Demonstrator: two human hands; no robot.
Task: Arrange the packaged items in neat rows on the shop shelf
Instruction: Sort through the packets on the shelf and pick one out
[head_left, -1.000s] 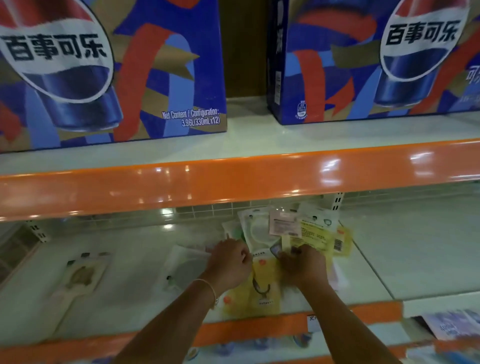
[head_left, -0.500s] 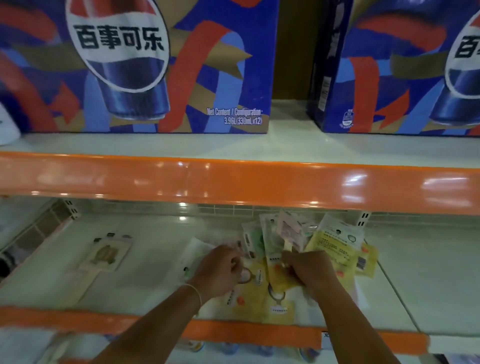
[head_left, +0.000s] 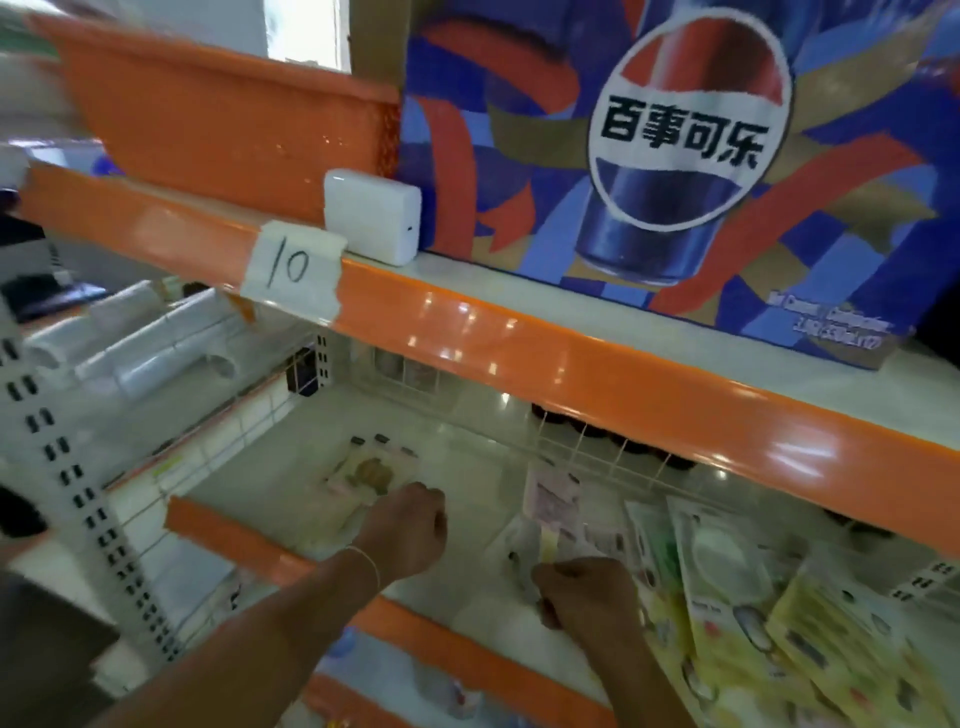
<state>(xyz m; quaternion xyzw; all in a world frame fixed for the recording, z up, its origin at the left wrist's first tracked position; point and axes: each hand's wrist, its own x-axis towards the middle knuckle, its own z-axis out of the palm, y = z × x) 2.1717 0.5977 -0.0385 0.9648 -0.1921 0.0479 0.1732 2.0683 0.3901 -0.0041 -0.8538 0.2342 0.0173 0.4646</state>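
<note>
Left hand (head_left: 410, 530) sits center-low in the frame, fingers curled down at the near edge of a lone flat packet (head_left: 366, 475). Contact point is hidden by the knuckles and motion blur, so can't tell whether it grips the packet or is just clenched over it. That packet lies flat on the white shop shelf (head_left: 467, 462), just up and left of the left hand, long axis running roughly toward the upper right, hang-hole end at the back.

Right hand (head_left: 584, 592), lower center-right, pinches a small packet (head_left: 550, 512) that stands up out of its fist, long axis pointing up-frame toward the shelf back.

Pile of packets (head_left: 727, 582) fans out overlapping at lower right, touching the right hand's far side, well apart from the lone packet.

Key relation, my read: open shelf between the two hands is the likely slot for the next row item. The held packet is already just right of that gap, so the right hand is nearer. It'd need to go left and down, laid parallel to the lone packet.

Above: orange shelf edge (head_left: 571, 358), handwritten "10" tag (head_left: 293, 267).
</note>
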